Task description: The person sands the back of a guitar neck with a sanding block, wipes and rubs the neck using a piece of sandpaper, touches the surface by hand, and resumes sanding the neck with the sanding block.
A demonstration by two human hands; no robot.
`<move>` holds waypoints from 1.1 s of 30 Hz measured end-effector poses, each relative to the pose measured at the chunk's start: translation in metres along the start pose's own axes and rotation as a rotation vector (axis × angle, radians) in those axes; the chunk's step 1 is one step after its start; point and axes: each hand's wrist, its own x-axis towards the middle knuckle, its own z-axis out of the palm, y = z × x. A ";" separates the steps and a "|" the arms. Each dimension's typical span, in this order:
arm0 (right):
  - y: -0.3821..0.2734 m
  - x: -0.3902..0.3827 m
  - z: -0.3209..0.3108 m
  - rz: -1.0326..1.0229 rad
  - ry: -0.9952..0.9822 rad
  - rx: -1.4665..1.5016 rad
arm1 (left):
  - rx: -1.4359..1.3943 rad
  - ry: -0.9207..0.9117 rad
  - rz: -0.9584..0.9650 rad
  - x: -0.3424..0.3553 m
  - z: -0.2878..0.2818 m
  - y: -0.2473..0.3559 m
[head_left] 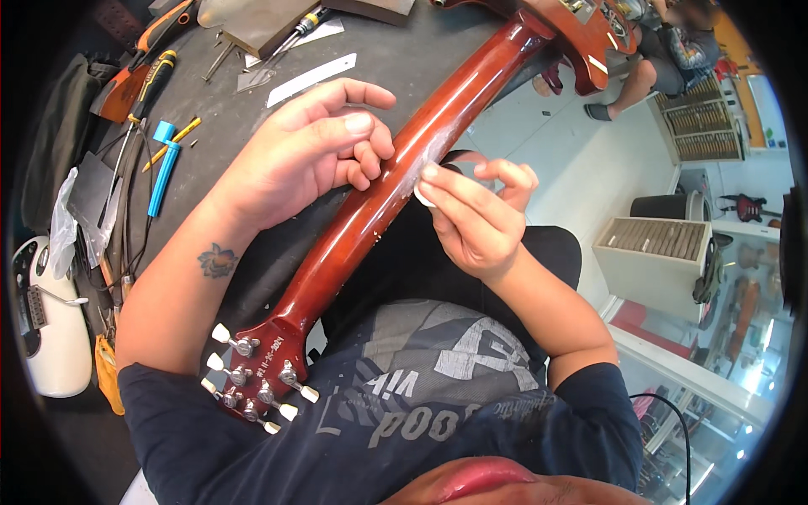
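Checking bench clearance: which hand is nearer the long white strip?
Left. The left hand is just below the long white strip in view; the right hand is farther off, across the guitar neck.

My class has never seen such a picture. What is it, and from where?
It comes from a wide fisheye camera on a person's head, looking down, so straight lines bend. No machine appears: the person's bare right hand pinches a small white piece at the edge of a red-brown guitar neck, beside a whitish smear. The bare left hand, loosely curled, is by the neck's other side, apparently empty. On the dark bench lie a white strip, a blue tube and a yellow-and-black screwdriver.
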 end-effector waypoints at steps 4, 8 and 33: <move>-0.002 0.004 0.005 -0.003 0.023 0.034 | -0.019 0.002 0.012 -0.004 -0.003 0.000; 0.006 -0.016 -0.013 0.027 -0.067 0.033 | -0.007 0.013 -0.003 -0.005 -0.003 0.002; 0.075 -0.173 0.023 0.578 -0.280 0.077 | 1.675 0.140 0.170 0.016 0.062 0.019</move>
